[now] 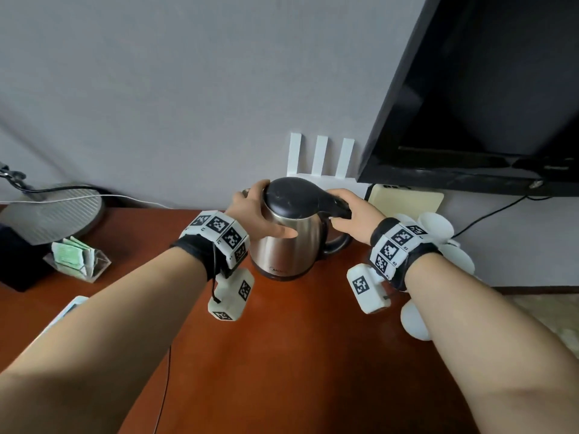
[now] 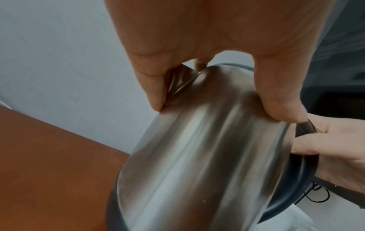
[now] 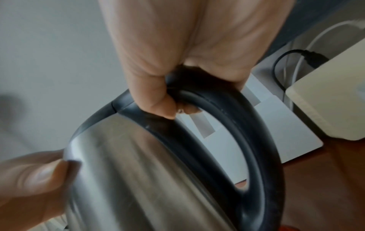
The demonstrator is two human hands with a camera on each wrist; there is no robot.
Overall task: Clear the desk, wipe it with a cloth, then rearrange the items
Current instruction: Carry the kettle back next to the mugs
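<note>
A steel electric kettle [image 1: 291, 245] [image 2: 207, 156] [image 3: 128, 171] with a black lid and black loop handle [image 3: 247, 140] stands near the back of the reddish-brown desk [image 1: 282, 355]. My left hand [image 1: 260, 214] [image 2: 217, 78] wraps the kettle's left side, fingers round the spout and thumb across the steel body. My right hand [image 1: 351, 214] [image 3: 177, 78] grips the top of the handle, fingers curled round it. Whether the kettle's base touches the desk I cannot tell.
A white router [image 1: 322, 164] with three antennas stands against the wall behind the kettle, a cream box [image 1: 407, 198] beside it under a black TV [image 1: 485, 104]. At left are a clear holder of tea packets [image 1: 78, 258] and a grey round lamp base [image 1: 53, 211]. White cups [image 1: 438, 233] lie at right.
</note>
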